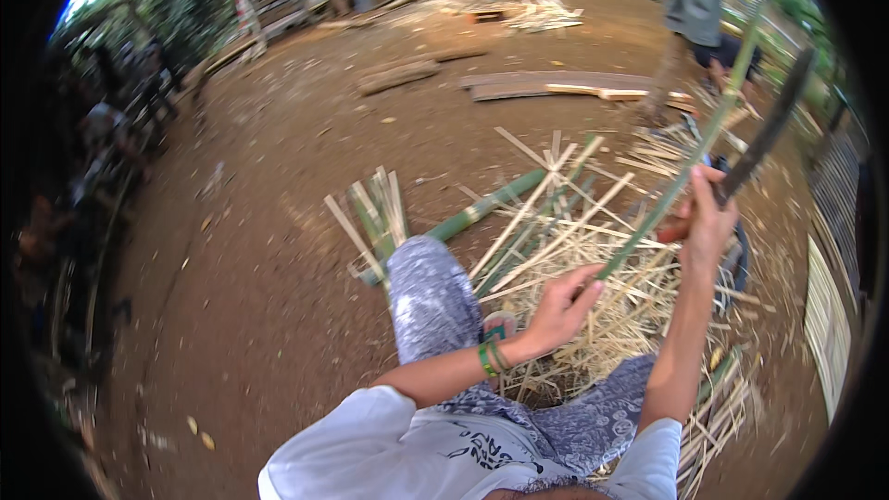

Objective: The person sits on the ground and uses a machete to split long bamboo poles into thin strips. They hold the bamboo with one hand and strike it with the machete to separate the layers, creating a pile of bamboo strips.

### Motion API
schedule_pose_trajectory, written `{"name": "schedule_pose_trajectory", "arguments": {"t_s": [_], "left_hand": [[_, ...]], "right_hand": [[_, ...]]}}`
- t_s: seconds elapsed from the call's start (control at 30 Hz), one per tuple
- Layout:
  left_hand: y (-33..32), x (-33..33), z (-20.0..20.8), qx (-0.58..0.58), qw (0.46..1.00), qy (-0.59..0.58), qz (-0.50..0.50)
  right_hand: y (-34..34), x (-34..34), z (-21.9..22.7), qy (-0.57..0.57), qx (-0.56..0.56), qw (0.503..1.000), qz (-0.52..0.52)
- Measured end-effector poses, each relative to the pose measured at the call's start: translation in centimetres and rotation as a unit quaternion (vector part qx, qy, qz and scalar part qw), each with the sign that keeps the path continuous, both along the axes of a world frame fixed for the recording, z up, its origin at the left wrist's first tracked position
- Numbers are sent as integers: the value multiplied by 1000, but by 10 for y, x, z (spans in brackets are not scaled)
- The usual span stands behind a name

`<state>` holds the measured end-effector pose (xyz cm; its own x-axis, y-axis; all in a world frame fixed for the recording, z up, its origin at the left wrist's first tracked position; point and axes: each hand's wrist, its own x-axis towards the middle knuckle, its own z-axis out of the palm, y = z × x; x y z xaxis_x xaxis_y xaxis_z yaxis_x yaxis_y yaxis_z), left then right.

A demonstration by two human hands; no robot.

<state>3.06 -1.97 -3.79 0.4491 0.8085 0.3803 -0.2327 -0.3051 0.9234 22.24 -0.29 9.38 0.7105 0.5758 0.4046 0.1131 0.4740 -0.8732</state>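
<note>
I'm watching the left hand (560, 312) holding a green bamboo strip (713, 134) near its lower end; the right hand (708, 222) is gripping a long knife (769, 122).

The long strip (648, 218) is faced with smooth bamboo skin, and the knife blade (769, 132) appears to be made of dull, matt metal. Dry, fibrous bamboo is seen in the splints (616, 301), while the ground (278, 222) is formed of rough, matt earth. Soft, matt cloth is seen in the shirt (338, 440) and legwear (426, 292).
</note>
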Motion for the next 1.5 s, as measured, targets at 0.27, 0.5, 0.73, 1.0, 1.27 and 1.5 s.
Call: {"name": "schedule_pose_trajectory", "arguments": {"t_s": [0.27, 0.5, 0.73, 1.0, 1.27, 1.5], "left_hand": [[-8, -70, 15, -17, 991, 47, 120], [-29, -129, 4, -180, 977, 4, 118], [-42, -152, 21, -323, 938, -25, 121], [-26, -173, 30, -384, 918, -69, 65], [-34, -220, 24, -369, 922, 109, 50], [-46, -255, 3, -465, 883, 41, 49]], "right_hand": [[42, -40, -24, -8, -8, 992, 127], [68, -89, -66, 41, -40, 962, 267], [80, -104, -95, 42, -72, 949, 305], [71, -86, -85, 120, -59, 960, 247], [93, 47, -61, -278, -120, 951, -67], [58, 167, -34, -483, -202, 790, -320]]}}
